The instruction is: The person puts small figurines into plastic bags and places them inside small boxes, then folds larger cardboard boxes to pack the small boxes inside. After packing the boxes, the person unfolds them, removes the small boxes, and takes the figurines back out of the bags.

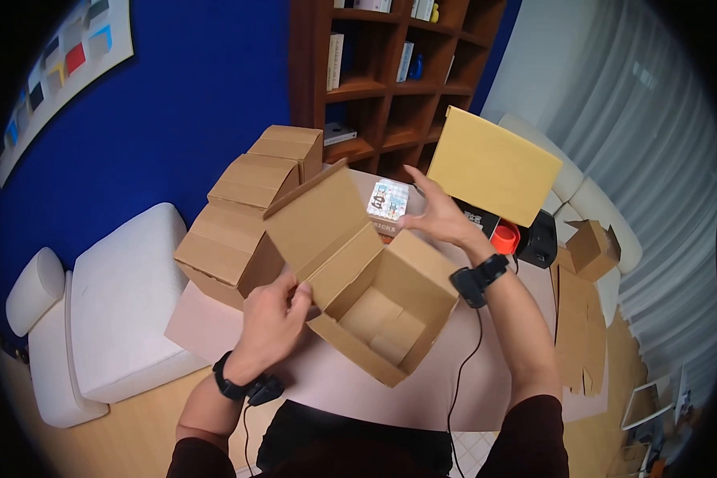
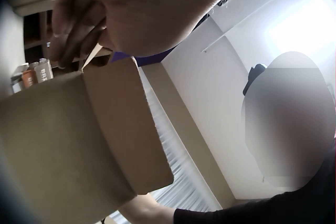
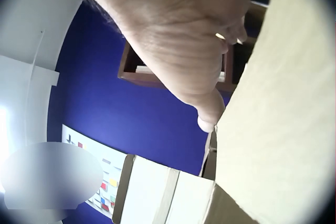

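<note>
An open cardboard box (image 1: 386, 319), its lid (image 1: 323, 227) raised toward the far left, is tilted over the table in the head view, bare cardboard showing inside. My left hand (image 1: 275, 319) grips its left edge near the lid's fold, thumb on top. My right hand (image 1: 442, 211) is over the box's far right side, thumb and fingers spread apart with nothing between them. In the right wrist view the right thumb (image 3: 207, 121) comes right at a cardboard edge. Just beyond the box sits a small printed carton (image 1: 389, 201), close to the right fingertips.
Several closed cardboard boxes (image 1: 223, 243) stand in a row at the left of the table (image 1: 319, 394). Back right are a yellow panel-like box (image 1: 494, 167), a red round object (image 1: 504, 237) and a black case (image 1: 538, 240). Flattened cardboard (image 1: 579, 334) lies at the right.
</note>
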Available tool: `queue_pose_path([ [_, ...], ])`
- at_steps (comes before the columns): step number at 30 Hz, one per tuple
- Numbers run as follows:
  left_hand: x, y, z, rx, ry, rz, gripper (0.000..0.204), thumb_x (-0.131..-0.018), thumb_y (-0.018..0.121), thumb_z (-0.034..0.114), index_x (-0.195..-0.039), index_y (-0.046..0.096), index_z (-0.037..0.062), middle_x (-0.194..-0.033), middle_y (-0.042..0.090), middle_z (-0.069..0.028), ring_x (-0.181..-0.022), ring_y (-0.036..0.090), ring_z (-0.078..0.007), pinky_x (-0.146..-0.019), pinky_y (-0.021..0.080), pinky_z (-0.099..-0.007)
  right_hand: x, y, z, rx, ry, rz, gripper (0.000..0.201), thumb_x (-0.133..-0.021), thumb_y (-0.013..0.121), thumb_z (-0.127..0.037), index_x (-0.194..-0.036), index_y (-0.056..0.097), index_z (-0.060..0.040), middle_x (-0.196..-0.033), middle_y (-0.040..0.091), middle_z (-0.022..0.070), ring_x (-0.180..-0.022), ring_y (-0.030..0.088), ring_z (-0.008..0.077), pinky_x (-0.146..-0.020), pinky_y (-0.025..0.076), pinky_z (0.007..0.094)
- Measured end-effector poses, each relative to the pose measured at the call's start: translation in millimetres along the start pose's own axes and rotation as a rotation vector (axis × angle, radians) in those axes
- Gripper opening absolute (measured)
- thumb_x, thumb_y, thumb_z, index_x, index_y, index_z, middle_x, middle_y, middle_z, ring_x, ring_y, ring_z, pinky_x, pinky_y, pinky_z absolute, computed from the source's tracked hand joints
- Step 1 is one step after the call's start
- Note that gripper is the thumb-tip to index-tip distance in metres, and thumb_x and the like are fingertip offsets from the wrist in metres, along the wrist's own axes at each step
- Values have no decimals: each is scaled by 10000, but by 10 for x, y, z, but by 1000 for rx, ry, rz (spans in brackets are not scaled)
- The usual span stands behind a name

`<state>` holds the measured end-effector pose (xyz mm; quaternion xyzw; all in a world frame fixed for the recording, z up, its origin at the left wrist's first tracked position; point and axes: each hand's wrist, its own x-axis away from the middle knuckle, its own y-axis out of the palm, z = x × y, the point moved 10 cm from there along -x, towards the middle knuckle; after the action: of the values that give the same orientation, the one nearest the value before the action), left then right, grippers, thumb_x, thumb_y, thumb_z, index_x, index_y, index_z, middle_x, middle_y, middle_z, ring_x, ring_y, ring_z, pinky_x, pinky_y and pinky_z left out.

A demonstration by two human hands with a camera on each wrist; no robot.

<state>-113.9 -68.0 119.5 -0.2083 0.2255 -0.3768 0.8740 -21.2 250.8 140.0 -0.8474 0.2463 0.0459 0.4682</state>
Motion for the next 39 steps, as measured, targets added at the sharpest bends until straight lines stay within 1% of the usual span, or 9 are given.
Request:
queue_pose_path([
  [2, 38, -119, -57, 27, 13, 5, 264, -1059, 552, 200, -1084, 711, -9, -779, 730, -203, -693, 729, -368, -695, 554, -437, -206, 206, -29, 97, -56, -48, 1225, -713, 950, -352, -1693, 253, -119, -1627, 378, 322, -1549, 329, 469, -1293, 259, 500],
  [9, 137, -332, -144, 61, -47, -17, 286, -1080, 547, 187, -1108, 701, -53, -810, 761, -186, -691, 738, -253, -656, 532, -347, -426, 798, 163, 480, 92, -369, 1123, -634, 927, -347, -1638, 429, -282, -1655, 351, 302, -1541, 316, 510, -1242, 339, 542],
  [17, 80, -267, -123, 173, -120, -63, 282, -1097, 532, 170, -1086, 685, -66, -821, 750, -153, -760, 760, -220, -695, 565, -354, -183, 157, -56, 280, 51, -62, 861, -639, 889, -250, -1467, 654, -215, -1582, 459, 256, -1403, 446, 489, -1206, 386, 524],
  [19, 51, -239, -129, 185, -117, -56, 280, -1097, 532, 168, -1086, 683, -68, -815, 745, -151, -755, 759, -220, -700, 568, -357, 112, -299, -526, 175, -62, 138, 831, -659, 884, -183, -1458, 656, -201, -1554, 480, 239, -1395, 452, 482, -1210, 378, 507],
  [23, 13, -161, -158, 202, -46, -37, 269, -1091, 541, 158, -1080, 681, -71, -789, 729, -154, -739, 753, -227, -698, 563, -355, 860, -651, -1520, 79, -293, 135, 910, -580, 920, -182, -1448, 651, -136, -1516, 499, 208, -1424, 468, 432, -1201, 382, 459],
  [28, -56, -113, -52, 51, -36, -28, 264, -1089, 557, 163, -1099, 688, -66, -705, 674, -126, -642, 710, -195, -624, 544, -344, 1502, -272, -2107, 117, -281, 2, 836, -695, 934, -201, -1467, 619, -138, -1522, 441, 261, -1327, 473, 467, -1127, 422, 525],
  [35, -106, -2, -202, 384, -147, -23, 263, -1123, 516, 148, -1177, 658, -66, -832, 718, -89, -562, 675, -135, -511, 554, -274, 1701, 366, -1910, 91, -195, -111, 835, -885, 849, -395, -1560, 491, -57, -1587, 351, 327, -1419, 421, 514, -1170, 389, 543],
  [37, -79, -47, -246, 449, -188, -13, 255, -1124, 511, 132, -1235, 626, -67, -887, 723, -102, -591, 692, -146, -529, 574, -276, 1688, 145, -1882, 109, -221, -47, 805, -906, 831, -341, -1567, 485, -40, -1557, 428, 317, -1407, 460, 516, -1170, 409, 526],
  [39, -38, -75, -263, 517, -230, -1, 264, -1125, 505, 116, -1292, 593, -67, -943, 729, -114, -621, 709, -157, -546, 594, -277, 1687, -382, -1833, 371, -237, 320, 748, -948, 787, -284, -1579, 473, -32, -1461, 563, 284, -1361, 546, 463, -1159, 440, 489],
])
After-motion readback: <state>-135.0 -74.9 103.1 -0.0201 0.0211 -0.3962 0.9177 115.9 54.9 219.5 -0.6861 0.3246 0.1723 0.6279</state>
